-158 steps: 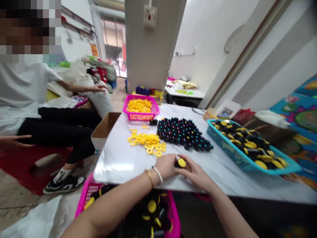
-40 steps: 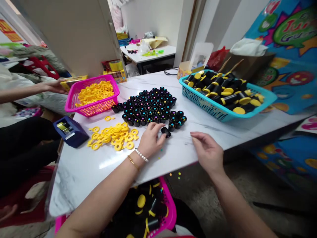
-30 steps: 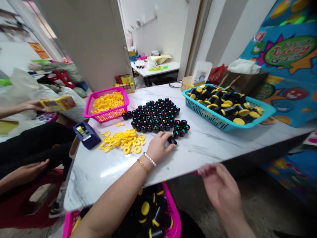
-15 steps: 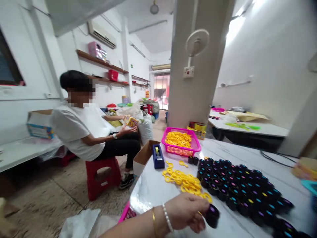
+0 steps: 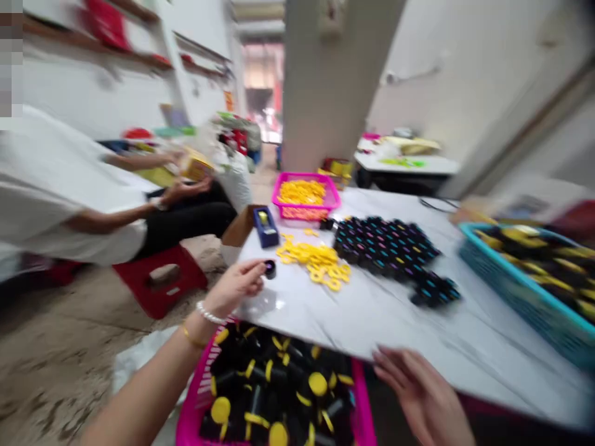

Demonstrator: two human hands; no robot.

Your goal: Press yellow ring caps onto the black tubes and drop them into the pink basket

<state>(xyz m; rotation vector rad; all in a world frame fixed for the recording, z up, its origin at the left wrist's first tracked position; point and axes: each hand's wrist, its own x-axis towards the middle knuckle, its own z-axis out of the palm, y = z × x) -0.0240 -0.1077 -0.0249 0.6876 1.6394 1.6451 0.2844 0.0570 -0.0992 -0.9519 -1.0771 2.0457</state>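
My left hand [image 5: 237, 286] pinches a small black tube [image 5: 269, 269] with a purple top, held over the near left part of the white table [image 5: 381, 322]. My right hand [image 5: 421, 396] hangs at the table's near edge with fingers spread and nothing in it. Below both hands a pink basket [image 5: 190, 421] holds several black tubes with yellow caps. A pile of yellow rings [image 5: 316, 263] lies on the table beside a block of upright black tubes [image 5: 385, 238]. The picture is blurred by motion.
A pink basket of yellow rings [image 5: 304, 193] and a blue tape dispenser [image 5: 264, 226] sit at the table's far left. A turquoise basket [image 5: 520, 285] of capped tubes stands at the right. A person in a white shirt [image 5: 60, 198] sits left on a red stool [image 5: 160, 285].
My left hand has carried the black tube away from the block to the left, over the table's near left part. My right hand has come back into view low at the table edge. The view swung.
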